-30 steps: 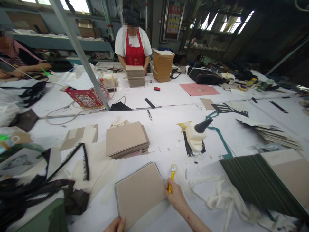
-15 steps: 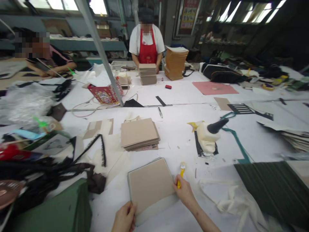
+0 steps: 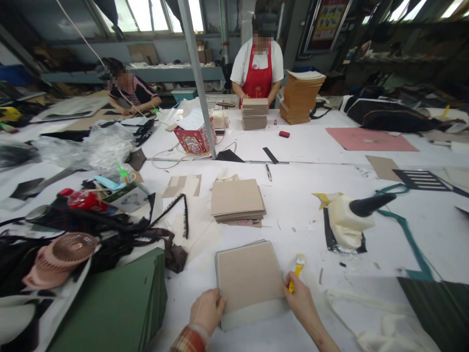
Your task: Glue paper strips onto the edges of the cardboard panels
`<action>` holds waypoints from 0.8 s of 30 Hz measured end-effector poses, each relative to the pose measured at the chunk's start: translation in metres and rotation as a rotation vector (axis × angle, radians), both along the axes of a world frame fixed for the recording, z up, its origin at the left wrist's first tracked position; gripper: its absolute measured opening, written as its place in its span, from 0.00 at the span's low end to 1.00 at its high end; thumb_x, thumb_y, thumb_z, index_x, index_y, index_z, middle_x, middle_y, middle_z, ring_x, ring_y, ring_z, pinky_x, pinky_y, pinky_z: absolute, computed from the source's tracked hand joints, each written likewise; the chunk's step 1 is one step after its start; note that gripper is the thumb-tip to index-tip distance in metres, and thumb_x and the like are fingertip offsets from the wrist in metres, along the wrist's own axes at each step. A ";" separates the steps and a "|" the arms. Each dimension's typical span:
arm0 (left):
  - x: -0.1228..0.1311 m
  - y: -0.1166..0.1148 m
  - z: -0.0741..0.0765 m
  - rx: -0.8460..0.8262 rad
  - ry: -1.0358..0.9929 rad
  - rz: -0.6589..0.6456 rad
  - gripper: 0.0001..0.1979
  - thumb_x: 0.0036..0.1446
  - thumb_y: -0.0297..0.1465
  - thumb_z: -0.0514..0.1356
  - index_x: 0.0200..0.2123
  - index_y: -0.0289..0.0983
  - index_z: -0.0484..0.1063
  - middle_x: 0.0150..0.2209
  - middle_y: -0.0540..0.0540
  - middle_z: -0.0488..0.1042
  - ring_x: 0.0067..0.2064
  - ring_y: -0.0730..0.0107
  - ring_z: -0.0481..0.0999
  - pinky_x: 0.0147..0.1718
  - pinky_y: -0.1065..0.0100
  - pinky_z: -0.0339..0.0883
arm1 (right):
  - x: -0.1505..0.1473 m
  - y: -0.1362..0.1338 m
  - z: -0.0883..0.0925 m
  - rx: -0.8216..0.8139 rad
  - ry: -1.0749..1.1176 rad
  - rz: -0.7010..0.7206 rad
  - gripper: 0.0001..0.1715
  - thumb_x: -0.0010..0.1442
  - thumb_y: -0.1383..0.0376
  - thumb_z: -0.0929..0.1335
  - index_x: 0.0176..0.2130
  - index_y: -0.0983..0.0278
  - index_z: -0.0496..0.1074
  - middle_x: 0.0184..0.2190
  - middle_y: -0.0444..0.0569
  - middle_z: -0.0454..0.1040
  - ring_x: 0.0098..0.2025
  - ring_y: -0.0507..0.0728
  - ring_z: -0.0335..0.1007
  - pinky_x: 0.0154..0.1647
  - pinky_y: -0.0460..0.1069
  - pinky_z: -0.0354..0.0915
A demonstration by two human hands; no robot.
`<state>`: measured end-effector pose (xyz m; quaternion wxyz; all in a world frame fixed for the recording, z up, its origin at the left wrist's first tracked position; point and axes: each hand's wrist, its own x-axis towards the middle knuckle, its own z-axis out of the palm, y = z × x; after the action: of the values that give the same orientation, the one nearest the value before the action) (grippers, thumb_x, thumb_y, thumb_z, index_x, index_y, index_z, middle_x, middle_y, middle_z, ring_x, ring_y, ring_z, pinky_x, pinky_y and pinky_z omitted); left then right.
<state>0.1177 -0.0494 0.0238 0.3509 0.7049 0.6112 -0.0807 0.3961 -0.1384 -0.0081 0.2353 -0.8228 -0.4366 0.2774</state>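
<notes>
Worktable [image 3: 293,200], white-topped, carries a beige board [image 3: 251,276] in the near foreground, at centre. The left hand [image 3: 207,310] grasps the board's left edge; the right hand [image 3: 298,296], at the right edge, holds a yellow brush [image 3: 299,267].

Pink fan [image 3: 69,252] and red patterned box [image 3: 193,142]
A person [image 3: 238,68] in a red apron [image 3: 258,78] stands across the table [image 3: 311,166]; a black bag [image 3: 388,116] lies beyond a pink sheet [image 3: 361,138]

A smooth, matt cardboard face is being shown by the board [image 3: 251,276], and glossy plastic by the brush [image 3: 297,270]. Crinkled, shiny plastic is being displayed by the bag [image 3: 108,146], and smooth plastic by the fan [image 3: 60,259].
</notes>
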 end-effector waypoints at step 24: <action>0.067 -0.025 -0.038 0.517 -0.005 -0.264 0.32 0.52 0.48 0.58 0.60 0.51 0.55 0.62 0.36 0.57 0.63 0.43 0.55 0.55 0.43 0.58 | -0.091 0.129 0.119 0.125 0.146 0.770 0.17 0.62 0.62 0.62 0.47 0.59 0.74 0.44 0.48 0.77 0.48 0.57 0.70 0.52 0.50 0.61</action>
<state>0.1844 -0.0743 -0.0147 0.1475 0.8445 0.5137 0.0342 0.3053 -0.0091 0.1114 0.1944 -0.5610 -0.7114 0.3760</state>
